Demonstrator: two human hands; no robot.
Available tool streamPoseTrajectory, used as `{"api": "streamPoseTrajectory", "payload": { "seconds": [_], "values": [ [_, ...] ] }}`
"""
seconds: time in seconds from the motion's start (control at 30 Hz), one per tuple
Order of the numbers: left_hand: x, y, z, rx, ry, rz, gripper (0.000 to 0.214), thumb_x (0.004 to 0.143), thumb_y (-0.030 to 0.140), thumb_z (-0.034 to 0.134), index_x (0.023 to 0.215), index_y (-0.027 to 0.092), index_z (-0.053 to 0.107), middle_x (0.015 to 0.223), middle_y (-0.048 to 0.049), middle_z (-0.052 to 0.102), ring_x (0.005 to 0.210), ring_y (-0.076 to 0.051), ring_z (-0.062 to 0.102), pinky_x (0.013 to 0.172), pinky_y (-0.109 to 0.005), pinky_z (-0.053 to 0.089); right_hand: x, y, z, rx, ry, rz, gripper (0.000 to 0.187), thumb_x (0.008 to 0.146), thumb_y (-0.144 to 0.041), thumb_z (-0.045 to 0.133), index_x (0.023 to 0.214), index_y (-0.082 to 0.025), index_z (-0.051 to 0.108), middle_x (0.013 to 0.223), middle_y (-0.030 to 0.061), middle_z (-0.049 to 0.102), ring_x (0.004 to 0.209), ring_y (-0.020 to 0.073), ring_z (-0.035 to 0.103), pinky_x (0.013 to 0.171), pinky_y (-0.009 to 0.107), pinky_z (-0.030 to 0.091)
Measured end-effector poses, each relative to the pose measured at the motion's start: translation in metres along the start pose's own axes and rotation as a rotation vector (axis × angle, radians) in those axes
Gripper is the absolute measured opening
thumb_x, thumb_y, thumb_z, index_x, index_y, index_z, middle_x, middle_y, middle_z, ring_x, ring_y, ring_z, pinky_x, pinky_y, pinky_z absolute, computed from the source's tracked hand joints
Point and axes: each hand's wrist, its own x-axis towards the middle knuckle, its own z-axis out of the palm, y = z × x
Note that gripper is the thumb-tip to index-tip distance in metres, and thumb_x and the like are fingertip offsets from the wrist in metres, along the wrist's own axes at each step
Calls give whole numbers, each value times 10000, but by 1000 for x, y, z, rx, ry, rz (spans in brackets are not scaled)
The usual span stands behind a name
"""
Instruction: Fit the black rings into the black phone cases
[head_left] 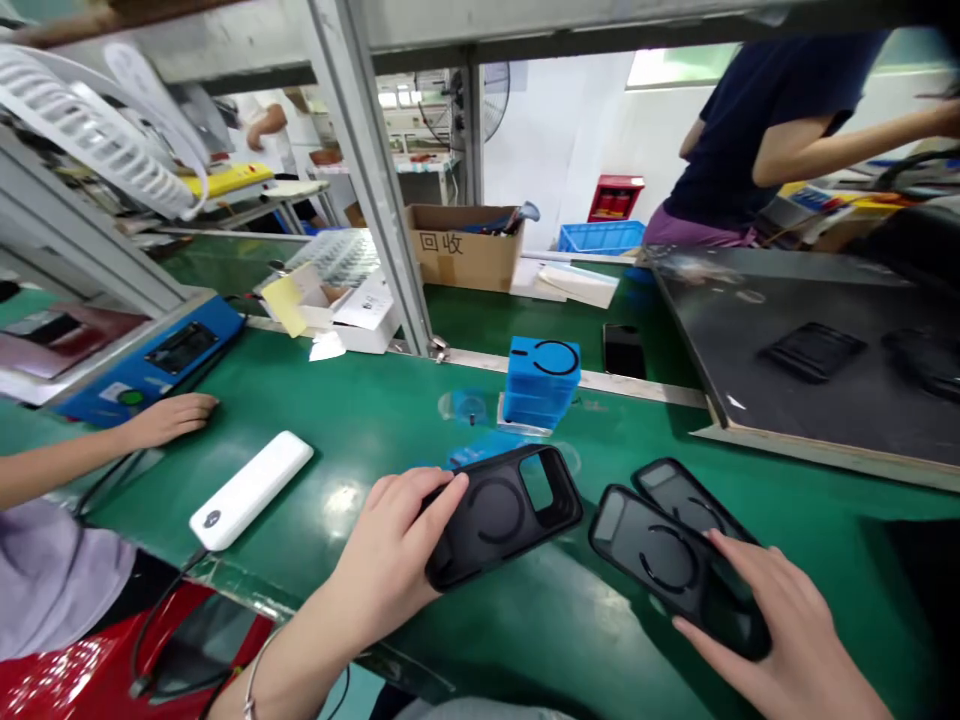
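"What has the left hand (397,550) got?"

"A black phone case (499,510). Its fingers (448,502) are wrapped round one end, thumb across the upper face, and the cutout end points right, over the green worktop (390,400)."

"And the right hand (784,610)?"

"Gripping a second case (660,560) by its near end. A third case (686,490) shows just behind, partly covered; whether those fingers hold that one too, I can't tell from here."

"That blue block beyond them?"

"A blue stack (541,385) with a black ring on top. Farther back, to its right, lies a dark phone (624,350)."

"Somebody's alongside, too."

"Yes, a co-worker's hand (176,418) beside the blue machine (154,360), and a white rounded device (255,490) lies between that hand and the left one."
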Motion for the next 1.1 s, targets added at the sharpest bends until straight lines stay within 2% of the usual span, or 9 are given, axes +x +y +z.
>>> {"api": "streamPoseTrajectory", "payload": {
  "seconds": [0.2, 0.3, 0.4, 0.5, 0.6, 0.7, 0.83, 1.0, 1.1],
  "values": [
    [-9, 6, -19, 67, 67, -249, 821, 823, 230, 600, 1551, 206, 220, 1257, -186, 526, 1102, -338, 561, 864, -454, 490, 4, -22, 18, 49, -96, -96, 725, 860, -519, 614, 1497, -288, 356, 1382, 121, 567, 1317, 441, 467, 938, 583, 513],
    [-13, -6, -21, 91, 102, -309, 811, 831, 253, 620, 1545, 226, 237, 1270, -166, 527, 1125, -338, 566, 900, -454, 484, 9, -34, 24, 57, -126, -140, 740, 843, -507, 641, 1499, -303, 367, 1374, 107, 589, 1305, 427, 496, 915, 556, 544],
    [-15, -44, -17, 121, 142, -410, 792, 835, 370, 647, 1524, 214, 289, 1268, -166, 537, 1112, -348, 584, 910, -465, 497, 14, -50, 28, 72, -173, -178, 773, 806, -532, 682, 1495, -323, 398, 1383, 95, 604, 1276, 422, 542, 831, 489, 599],
    [-15, -100, -4, 228, 150, -648, 796, 813, 493, 633, 1485, 159, 368, 1250, -185, 550, 1104, -371, 596, 923, -485, 503, 21, -72, 31, 106, -267, -195, 781, 795, -531, 710, 1498, -373, 409, 1416, 56, 592, 1258, 407, 572, 841, 465, 608],
    [-15, -146, 13, 269, -3, -873, 802, 822, 514, 580, 1488, 124, 359, 1307, -197, 538, 1189, -373, 568, 943, -463, 506, 28, -90, 30, 141, -331, -211, 826, 819, -517, 710, 1538, -412, 317, 1482, 15, 523, 1300, 392, 541, 952, 491, 564],
    [-12, -163, 23, 269, -131, -893, 802, 794, 489, 608, 1472, 117, 394, 1398, -232, 495, 1249, -421, 528, 965, -525, 484, 32, -91, 24, 151, -296, -221, 868, 841, -551, 689, 1562, -413, 227, 1534, 6, 441, 1326, 388, 515, 973, 499, 557],
    [17, -141, 9, 229, -55, -778, 802, 751, 549, 660, 1435, 173, 475, 1538, -220, 372, 1400, -477, 339, 1089, -639, 322, 32, -67, 15, 128, -197, -81, 653, 923, -458, 621, 1515, -449, 345, 1514, -40, 465, 1320, 366, 527, 875, 443, 618],
    [116, -83, -15, -408, -41, -353, 460, 949, 494, 441, 1238, 213, 664, 1293, -87, 651, 1211, -255, 586, 1062, -381, 449, 34, -45, 9, 111, -114, 20, 427, 962, -451, 556, 1388, -442, 551, 1397, -41, 599, 1245, 371, 596, 757, 438, 662],
    [174, -58, -15, -375, -188, -227, 395, 939, 405, 446, 1168, 226, 714, 1222, -63, 688, 1111, -229, 632, 944, -311, 500, 33, -44, 8, 122, -98, 2, 407, 965, -437, 561, 1371, -459, 563, 1380, -61, 609, 1234, 356, 608, 767, 433, 665]
  ]
}}
